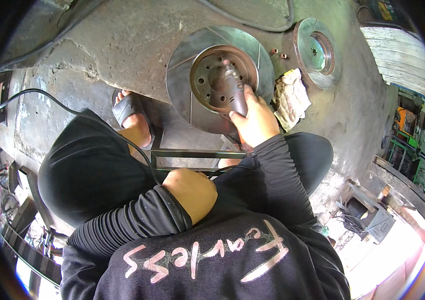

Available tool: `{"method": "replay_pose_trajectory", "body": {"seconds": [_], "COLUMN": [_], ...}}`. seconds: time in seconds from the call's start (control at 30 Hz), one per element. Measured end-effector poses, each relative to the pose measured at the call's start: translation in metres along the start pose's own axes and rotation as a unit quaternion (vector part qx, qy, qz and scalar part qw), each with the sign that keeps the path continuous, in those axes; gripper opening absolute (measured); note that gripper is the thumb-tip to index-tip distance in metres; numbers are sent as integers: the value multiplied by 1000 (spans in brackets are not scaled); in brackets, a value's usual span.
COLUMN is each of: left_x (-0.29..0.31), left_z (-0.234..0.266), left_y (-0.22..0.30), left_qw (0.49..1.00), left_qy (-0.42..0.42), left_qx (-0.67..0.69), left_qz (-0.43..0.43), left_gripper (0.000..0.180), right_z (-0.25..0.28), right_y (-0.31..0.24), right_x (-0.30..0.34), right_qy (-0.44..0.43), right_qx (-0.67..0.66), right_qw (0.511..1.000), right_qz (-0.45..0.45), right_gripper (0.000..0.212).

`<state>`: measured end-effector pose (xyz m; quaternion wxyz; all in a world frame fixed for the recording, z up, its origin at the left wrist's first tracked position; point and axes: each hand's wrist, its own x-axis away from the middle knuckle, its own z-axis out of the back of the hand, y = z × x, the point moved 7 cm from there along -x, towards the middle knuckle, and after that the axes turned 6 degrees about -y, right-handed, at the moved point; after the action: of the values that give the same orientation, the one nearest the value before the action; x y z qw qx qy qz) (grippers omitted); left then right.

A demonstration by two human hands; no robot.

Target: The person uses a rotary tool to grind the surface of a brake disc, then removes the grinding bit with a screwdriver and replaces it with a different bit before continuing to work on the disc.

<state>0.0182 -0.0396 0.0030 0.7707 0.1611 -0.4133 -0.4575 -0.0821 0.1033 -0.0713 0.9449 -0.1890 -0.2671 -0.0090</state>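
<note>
My right hand point(258, 119) is wrapped round a dark die grinder point(237, 100). Its reddish tip lies over the rusty hub of a large grooved brake disc point(182, 85), inside the raised ring with bolt holes. Whether the tip touches the metal is hard to tell. In my lap rests my left hand point(191, 194), bent at the wrist, with its fingers hidden from view. A black cable point(62, 104) runs over my left knee and down toward that hand.
Right of the disc lie a crumpled off-white cloth point(291, 100), two small reddish cylinders point(279, 53) and a second brake disc point(335, 45). A grey hose point(252, 24) curves along the far floor. A dark metal frame point(197, 153) stands between my legs.
</note>
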Motion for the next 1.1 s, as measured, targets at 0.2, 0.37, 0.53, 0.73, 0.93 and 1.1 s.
{"method": "replay_pose_trajectory", "body": {"seconds": [0.2, 0.37, 0.53, 0.73, 0.93, 1.1], "left_x": [-2, -3, -3, -2, -3, -3], "left_z": [0, 1, -1, -3, -4, -2], "left_y": [0, 1, -1, -1, 0, 0], "left_qw": [1000, 999, 1000, 1000, 1000, 1000], "left_qy": [-16, -38, -23, -5, -7, -19], "left_qx": [9, 4, 11, 7, 5, 4], "left_qz": [3, 9, 10, 1, 5, 6], "left_gripper": [22, 22, 22, 22, 21, 21], "right_z": [2, -9, -4, -1, -3, -3], "right_y": [-2, -11, -9, -13, -11, -12], "right_x": [0, 3, 3, 4, 1, 1], "right_qy": [15, 4, -12, -36, -27, -16], "right_qx": [0, 5, 1, -11, -4, 10], "right_qw": [1000, 999, 1000, 999, 1000, 999], "right_qz": [0, 53, 16, -12, -2, 26], "right_gripper": [70, 69, 71, 71, 70, 71]}}
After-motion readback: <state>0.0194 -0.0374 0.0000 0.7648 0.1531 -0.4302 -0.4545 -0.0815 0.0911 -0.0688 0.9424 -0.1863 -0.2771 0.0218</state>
